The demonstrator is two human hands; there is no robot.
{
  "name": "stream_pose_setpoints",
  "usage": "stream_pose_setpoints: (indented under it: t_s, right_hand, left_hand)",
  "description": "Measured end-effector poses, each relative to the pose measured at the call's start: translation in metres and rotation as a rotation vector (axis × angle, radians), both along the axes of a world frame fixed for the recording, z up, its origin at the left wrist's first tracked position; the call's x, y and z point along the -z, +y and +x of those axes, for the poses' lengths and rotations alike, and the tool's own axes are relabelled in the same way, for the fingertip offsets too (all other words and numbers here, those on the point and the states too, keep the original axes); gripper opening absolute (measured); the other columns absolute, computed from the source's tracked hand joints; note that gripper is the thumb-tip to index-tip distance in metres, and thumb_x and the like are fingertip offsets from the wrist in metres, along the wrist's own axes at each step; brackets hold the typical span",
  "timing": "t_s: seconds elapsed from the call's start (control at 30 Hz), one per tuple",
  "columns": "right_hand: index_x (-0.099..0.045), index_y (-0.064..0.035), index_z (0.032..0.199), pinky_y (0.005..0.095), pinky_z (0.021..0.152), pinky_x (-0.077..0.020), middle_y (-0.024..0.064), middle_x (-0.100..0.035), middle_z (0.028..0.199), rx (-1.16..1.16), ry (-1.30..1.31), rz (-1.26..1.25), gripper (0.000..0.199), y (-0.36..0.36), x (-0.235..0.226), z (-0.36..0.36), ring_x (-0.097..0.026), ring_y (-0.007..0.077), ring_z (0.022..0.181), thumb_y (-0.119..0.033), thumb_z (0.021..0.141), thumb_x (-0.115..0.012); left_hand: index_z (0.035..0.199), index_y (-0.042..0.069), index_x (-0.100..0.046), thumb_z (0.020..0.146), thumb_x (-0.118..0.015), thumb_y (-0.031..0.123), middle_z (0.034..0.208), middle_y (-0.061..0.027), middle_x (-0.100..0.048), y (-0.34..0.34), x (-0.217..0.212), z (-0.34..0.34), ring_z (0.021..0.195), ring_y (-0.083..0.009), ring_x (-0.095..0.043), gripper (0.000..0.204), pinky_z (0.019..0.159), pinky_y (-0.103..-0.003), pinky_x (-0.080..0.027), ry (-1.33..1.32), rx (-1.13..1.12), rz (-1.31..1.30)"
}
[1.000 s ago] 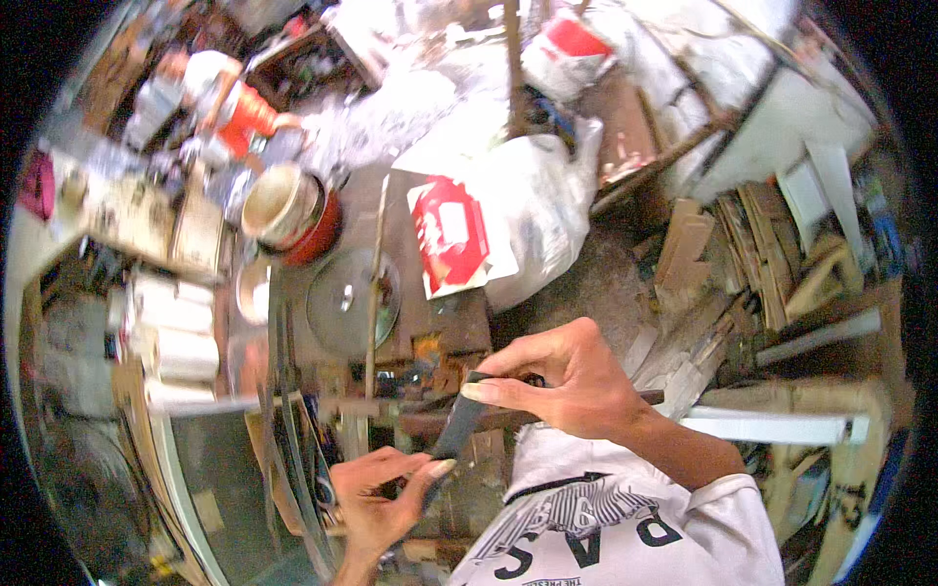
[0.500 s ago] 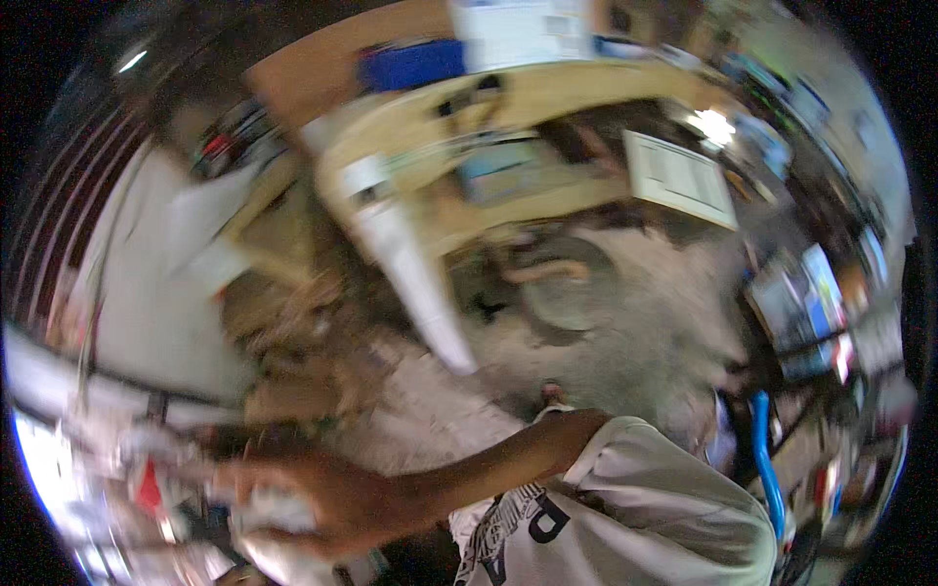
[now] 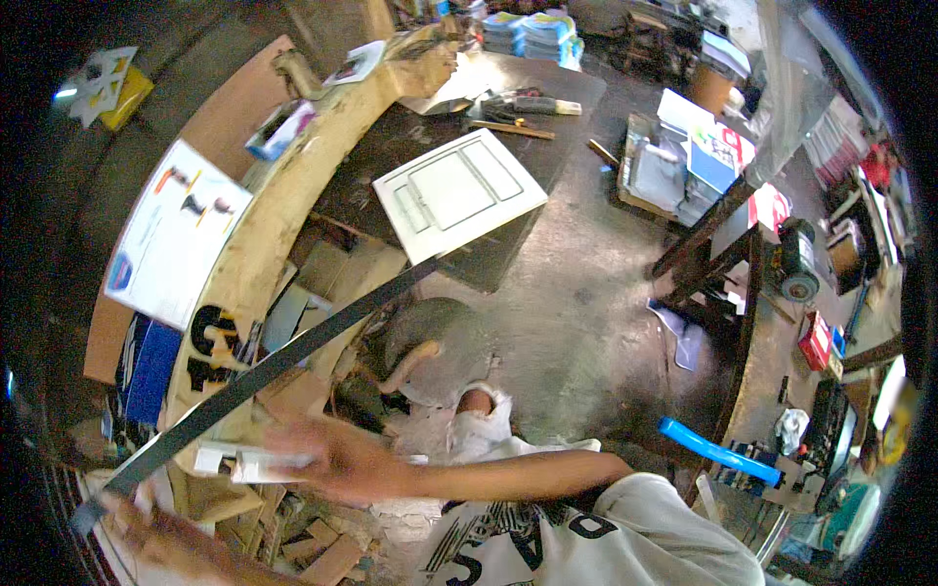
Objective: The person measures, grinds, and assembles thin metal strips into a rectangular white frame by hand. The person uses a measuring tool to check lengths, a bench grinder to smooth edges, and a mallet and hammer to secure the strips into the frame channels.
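Observation:
A long, flat dark strip (image 3: 264, 366) slants across the left half of the view, from the lower left up to the corner of a white panel. My left hand (image 3: 151, 532) grips its lower end, partly blurred. My right hand (image 3: 337, 459) is below the middle of the strip, smeared by motion, so its fingers cannot be made out. Close to it, a narrow white bar (image 3: 230, 462) passes behind or under the fingers; I cannot tell whether they touch it. The white panel (image 3: 459, 195) with dark outlined rectangles lies on the dark tabletop beyond.
A curved wooden bench edge (image 3: 239, 254) runs up the left side, with a white printed sheet (image 3: 178, 234) beside it. At the right stands a workbench (image 3: 757, 391) with a bench grinder (image 3: 798, 264) and a blue tube (image 3: 718, 452). Wood scraps (image 3: 327, 552) lie low on the left.
The view has turned, so the bench now sits at the left and the white panel nearer the middle. My left hand and the dark strip have come into sight; my right hand appears farther right.

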State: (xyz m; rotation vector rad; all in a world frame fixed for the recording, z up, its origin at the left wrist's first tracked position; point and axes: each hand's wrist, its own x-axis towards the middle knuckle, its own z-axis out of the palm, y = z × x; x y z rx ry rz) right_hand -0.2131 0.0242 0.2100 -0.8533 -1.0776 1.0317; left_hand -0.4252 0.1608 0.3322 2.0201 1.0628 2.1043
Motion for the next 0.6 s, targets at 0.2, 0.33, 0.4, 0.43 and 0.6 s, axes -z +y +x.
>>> stream_pose_setpoints:
  t_s: [0.2, 0.33, 0.4, 0.43, 0.6]
  right_hand:
    - [-0.061, 0.0041, 0.097, 0.0346, 0.070, -0.0610, 0.0209, -0.070, 0.099, 0.652, 0.803, -0.044, 0.030, 0.008, 0.054, 0.209, -0.072, 0.0268, 0.083, -0.025, 0.093, -0.069]
    - [-0.059, 0.0072, 0.091, 0.0293, 0.070, -0.0611, 0.0219, -0.070, 0.091, 0.947, 0.734, -0.202, 0.027, -0.010, 0.109, 0.321, -0.072, 0.0237, 0.080, -0.018, 0.092, -0.069]
    - [-0.059, 0.0060, 0.093, 0.0278, 0.069, -0.0599, 0.0175, -0.069, 0.088, 1.002, 0.707, -0.275, 0.022, -0.015, 0.132, 0.386, -0.071, 0.0221, 0.076, -0.014, 0.091, -0.069]
    - [-0.060, 0.0049, 0.094, 0.0274, 0.069, -0.0589, 0.0155, -0.069, 0.089, 1.002, 0.702, -0.309, 0.022, -0.017, 0.155, 0.423, -0.070, 0.0209, 0.077, -0.015, 0.092, -0.069]
    - [-0.060, 0.0021, 0.107, 0.0279, 0.078, -0.0552, 0.0111, -0.068, 0.098, 1.003, 0.598, -0.587, 0.023, -0.078, 0.219, 0.549, -0.068, 0.0201, 0.090, -0.017, 0.094, -0.066]
  left_hand:
    - [0.127, 0.002, -0.056, 0.100, -0.054, 0.027, 0.125, -0.0101, -0.057, 0.047, 0.170, 0.249, 0.107, -0.0230, -0.058, 0.036, 0.091, -0.039, -0.052, -0.073, 0.348, -0.479]
    - [0.118, 0.001, -0.064, 0.098, -0.059, 0.024, 0.132, -0.0142, -0.056, 0.039, 0.317, 0.350, 0.109, -0.0215, -0.058, 0.031, 0.097, -0.036, -0.049, -0.497, 0.841, -0.763]
    - [0.115, 0.000, -0.066, 0.096, -0.062, 0.021, 0.128, -0.0152, -0.060, 0.065, 0.420, 0.373, 0.105, -0.0204, -0.059, 0.028, 0.093, -0.034, -0.049, -0.563, 0.921, -0.739]
    - [0.115, -0.001, -0.066, 0.096, -0.064, 0.019, 0.127, -0.0153, -0.062, 0.077, 0.459, 0.387, 0.104, -0.0200, -0.060, 0.028, 0.091, -0.034, -0.049, -0.559, 0.932, -0.697]
    - [0.097, -0.003, -0.073, 0.087, -0.073, 0.008, 0.083, -0.0090, -0.073, 0.024, 0.469, 0.441, 0.067, -0.0128, -0.062, 0.015, 0.065, -0.028, -0.051, 0.084, 0.041, -1.173]
